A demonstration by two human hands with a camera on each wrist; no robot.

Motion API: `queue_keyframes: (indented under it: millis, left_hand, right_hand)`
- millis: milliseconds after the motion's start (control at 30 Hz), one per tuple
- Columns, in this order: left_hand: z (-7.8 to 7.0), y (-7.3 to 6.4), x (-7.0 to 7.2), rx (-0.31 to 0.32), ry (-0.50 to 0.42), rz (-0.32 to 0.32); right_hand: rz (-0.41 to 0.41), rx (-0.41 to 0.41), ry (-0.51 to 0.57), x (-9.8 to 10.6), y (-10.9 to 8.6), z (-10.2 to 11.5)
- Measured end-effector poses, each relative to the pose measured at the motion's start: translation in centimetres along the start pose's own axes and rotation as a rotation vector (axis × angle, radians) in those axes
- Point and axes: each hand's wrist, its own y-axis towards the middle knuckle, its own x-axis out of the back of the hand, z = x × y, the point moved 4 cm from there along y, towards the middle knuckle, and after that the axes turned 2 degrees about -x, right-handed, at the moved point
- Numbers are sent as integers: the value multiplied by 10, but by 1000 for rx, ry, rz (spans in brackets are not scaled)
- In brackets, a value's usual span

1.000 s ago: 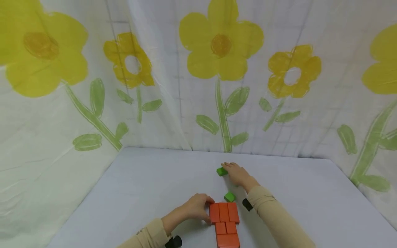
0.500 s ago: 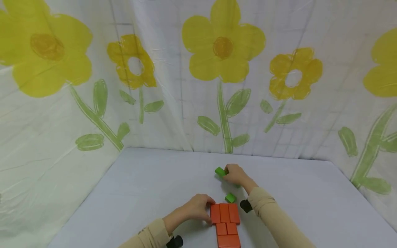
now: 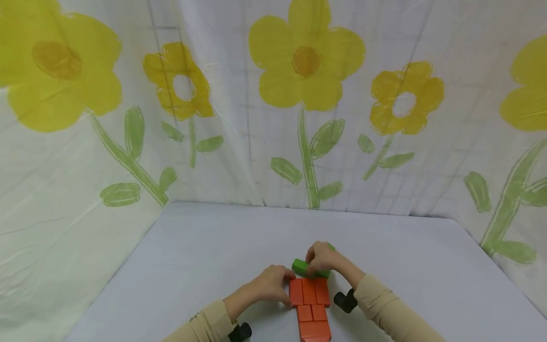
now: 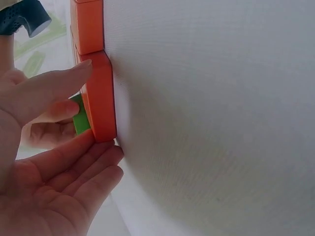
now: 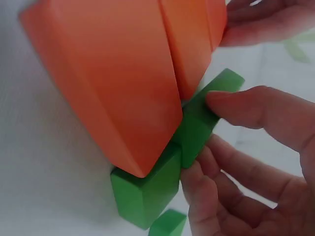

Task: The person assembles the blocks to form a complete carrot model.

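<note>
Orange-red wooden blocks lie fitted together flat on the table: three long blocks [image 3: 309,291] side by side, two smaller blocks [image 3: 305,313] below, and a wide block [image 3: 314,328] nearest me. My left hand [image 3: 267,286] holds the leftmost long block [image 4: 101,98], thumb near one end and index finger at the other. Thumb and fingers of my right hand [image 3: 321,259] pinch a green block [image 5: 219,96] against the far edge of the row. A second green block [image 5: 152,191] sits beside it at the row's right corner. Behind the right hand a third green block [image 3: 331,247] partly shows.
The white tabletop [image 3: 205,242] extends around the blocks. At its back hangs a white cloth [image 3: 231,156] printed with yellow flowers. Black wrist cameras [image 3: 345,300] sit under both sleeves.
My right hand took hold of a green block at the back and brought it toward me, up to the orange-red row. The left hand has stayed in place.
</note>
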Motion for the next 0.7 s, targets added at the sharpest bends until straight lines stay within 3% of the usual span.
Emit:
queue_keyframes:
  millis: [100, 300, 533, 700]
  left_hand:
    - [0, 0, 1, 14, 20, 5]
    - [-1, -1, 1, 6, 50, -3]
    - [-3, -1, 1, 5, 56, -8]
    - [-2, -2, 0, 5, 45, -3]
  right_hand:
    - [-15, 18, -67, 2, 0, -3]
    - [4, 86, -42, 5, -1, -9]
    - [-48, 29, -69, 15, -2, -20]
    - [6, 82, -8, 18, -7, -22]
